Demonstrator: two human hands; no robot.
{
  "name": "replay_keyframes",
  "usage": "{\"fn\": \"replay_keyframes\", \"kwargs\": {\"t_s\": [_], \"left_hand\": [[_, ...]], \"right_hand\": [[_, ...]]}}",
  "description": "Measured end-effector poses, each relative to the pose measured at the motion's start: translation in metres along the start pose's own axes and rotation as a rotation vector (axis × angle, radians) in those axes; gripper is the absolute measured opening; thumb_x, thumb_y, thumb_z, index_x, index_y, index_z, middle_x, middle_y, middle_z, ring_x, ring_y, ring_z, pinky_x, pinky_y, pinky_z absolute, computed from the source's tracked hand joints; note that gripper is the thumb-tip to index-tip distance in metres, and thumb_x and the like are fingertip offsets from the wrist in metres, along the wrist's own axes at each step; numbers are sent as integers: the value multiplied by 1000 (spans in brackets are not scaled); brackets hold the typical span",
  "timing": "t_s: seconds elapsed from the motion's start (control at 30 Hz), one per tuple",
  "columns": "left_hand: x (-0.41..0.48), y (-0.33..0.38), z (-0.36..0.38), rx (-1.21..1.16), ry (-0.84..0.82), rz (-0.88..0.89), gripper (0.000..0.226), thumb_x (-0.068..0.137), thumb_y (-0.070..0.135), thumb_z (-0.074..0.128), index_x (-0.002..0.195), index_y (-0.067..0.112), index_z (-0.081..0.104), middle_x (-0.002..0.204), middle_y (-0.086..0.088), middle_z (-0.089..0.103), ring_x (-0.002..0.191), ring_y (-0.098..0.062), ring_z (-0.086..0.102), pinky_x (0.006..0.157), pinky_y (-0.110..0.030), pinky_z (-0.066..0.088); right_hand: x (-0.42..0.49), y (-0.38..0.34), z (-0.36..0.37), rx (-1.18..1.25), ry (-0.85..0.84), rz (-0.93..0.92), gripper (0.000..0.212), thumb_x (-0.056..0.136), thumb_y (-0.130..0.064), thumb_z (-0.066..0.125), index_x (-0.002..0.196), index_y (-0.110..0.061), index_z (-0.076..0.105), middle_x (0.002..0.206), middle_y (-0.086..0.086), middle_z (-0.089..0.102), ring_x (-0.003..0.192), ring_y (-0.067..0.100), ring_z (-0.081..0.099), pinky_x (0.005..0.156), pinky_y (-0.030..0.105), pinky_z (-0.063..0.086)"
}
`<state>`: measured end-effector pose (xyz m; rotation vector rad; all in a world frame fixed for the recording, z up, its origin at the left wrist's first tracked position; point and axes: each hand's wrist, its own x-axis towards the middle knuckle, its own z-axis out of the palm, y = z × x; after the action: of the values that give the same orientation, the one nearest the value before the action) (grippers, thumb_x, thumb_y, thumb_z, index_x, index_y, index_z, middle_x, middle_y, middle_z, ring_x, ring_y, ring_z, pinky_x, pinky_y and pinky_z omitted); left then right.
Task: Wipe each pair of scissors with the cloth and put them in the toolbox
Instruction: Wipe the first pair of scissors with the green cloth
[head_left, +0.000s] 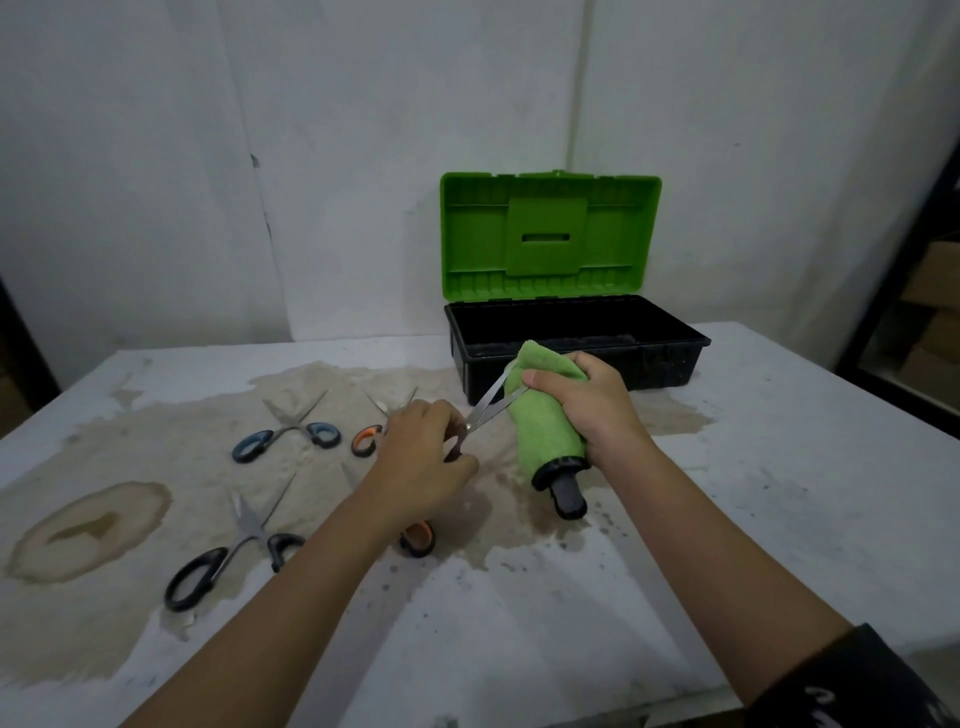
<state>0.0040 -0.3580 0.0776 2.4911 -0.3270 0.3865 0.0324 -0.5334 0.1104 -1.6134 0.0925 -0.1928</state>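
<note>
My left hand (423, 457) grips the handles of the open scissors (488, 408); my right hand (582, 410) squeezes the green cloth (545, 421) around their blade tips. The open toolbox (576, 332) sits at twelve o'clock on the surface (779, 493).

Left hand (423, 457) closed on the handles of a steel pair of scissors (488, 405), blades parted and pointing up to the right. Right hand (587, 410) wrapped around a green fluffy cloth (545, 431), pressed on the blade tips; black handle (566, 493) sticking out below the cloth. Behind, a black plastic toolbox (670, 358) with green lid (550, 236) standing open. On the stained white worktop (779, 493): blue-handled scissors (291, 428), black-handled scissors (234, 545), orange-handled pairs partly hidden by the left arm.
</note>
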Motion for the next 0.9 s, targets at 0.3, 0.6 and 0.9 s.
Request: {"fn": "replay_keyframes", "kwargs": {"t_s": [0.3, 0.6, 0.9], "left_hand": [[-4, 8, -2, -18, 71, 127, 30, 92, 15, 45, 120, 10, 56, 107, -6, 54, 84, -10, 41, 62, -19, 22], [-3, 15, -6, -700, -71, -295, 19, 96, 18, 47, 91, 21, 65, 74, 10, 63, 69, 2, 61, 64, -17, 54], [-5, 13, -5, -962, -17, -409, 9, 85, 11, 65, 78, 14, 69, 72, 2, 71, 61, -7, 60, 49, -14, 50]], "right_hand": [[0, -11, 0, 147, -4, 28, 22, 75, -20, 78, 90, -12, 64, 92, 8, 67, 76, 22, 66, 55, 28, 53], [9, -2, -10, 8, 85, -152, 17, 78, -25, 75, 87, -19, 62, 96, 8, 68, 88, 26, 66, 77, 45, 57], [-10, 11, -22, -604, -5, -919, 31, 81, -8, 65, 111, -14, 67, 105, 6, 57, 93, 11, 52, 82, 16, 44]]}}
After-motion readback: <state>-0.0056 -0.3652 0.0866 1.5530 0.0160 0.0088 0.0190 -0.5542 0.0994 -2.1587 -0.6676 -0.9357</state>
